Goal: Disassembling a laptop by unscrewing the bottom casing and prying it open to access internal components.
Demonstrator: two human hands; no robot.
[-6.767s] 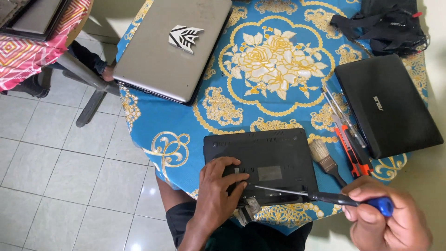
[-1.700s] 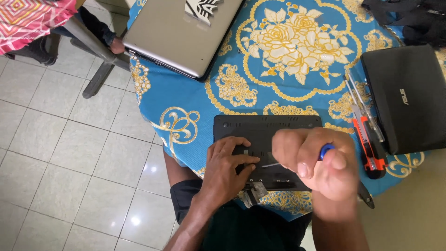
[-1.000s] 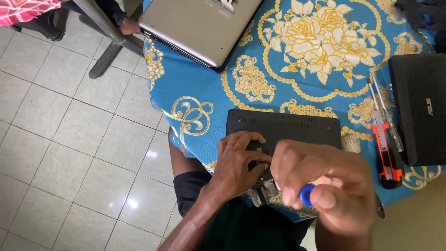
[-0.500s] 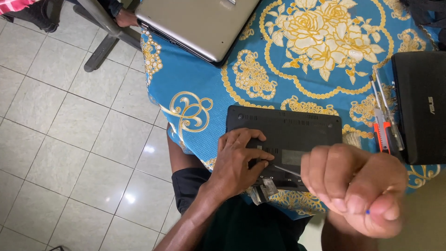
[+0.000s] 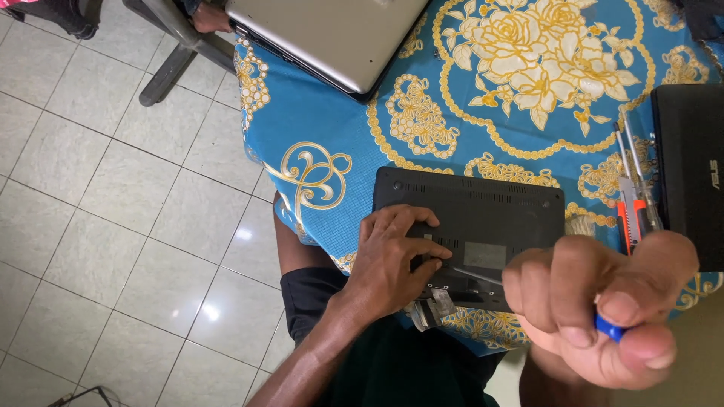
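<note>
A person seated at a round worktop (image 5: 339, 151) draped in a blue cloth with gold flowers works on a small black netbook (image 5: 483, 218) lying bottom-up at the near edge. The left hand (image 5: 392, 260) lies flat on the netbook's near left corner, fingers spread and pressing down, gripping nothing. The right hand (image 5: 603, 301), raised close to the camera just right of the netbook, is closed around the blue handle of one screwdriver (image 5: 611, 328); its thin metal shaft runs left and down to the netbook's base, the tip beside the left hand's fingers.

Three computers are in view: the netbook, one silver laptop (image 5: 332, 34) closed at the far edge beyond it, and one black laptop (image 5: 690, 173) closed to its right. Between the netbook and the black laptop lie one orange utility knife (image 5: 626, 222) and two slim metal tools (image 5: 633, 162), side by side. A small loose part (image 5: 434, 309) hangs at the worktop's edge just below the netbook. Pale floor tiles (image 5: 113, 211) spread to the left.
</note>
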